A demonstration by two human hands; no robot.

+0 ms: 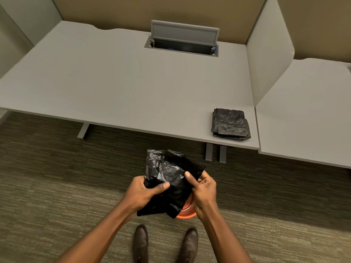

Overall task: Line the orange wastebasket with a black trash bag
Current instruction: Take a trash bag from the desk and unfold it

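A crumpled, partly folded black trash bag [167,173] is held in front of me above the floor. My left hand [142,192] grips its lower left part, thumb on top. My right hand [203,188] pinches its right edge between thumb and fingers. The orange wastebasket [186,212] stands on the carpet directly below the bag; only a small arc of its rim and inside shows, the rest is hidden by the bag and my hands.
A grey desk [123,82] stretches ahead, with a folded stack of black bags [230,124] near its front right corner and an open cable hatch [182,40] at the back. A white divider [269,59] separates a second desk. My shoes [165,245] stand on the carpet.
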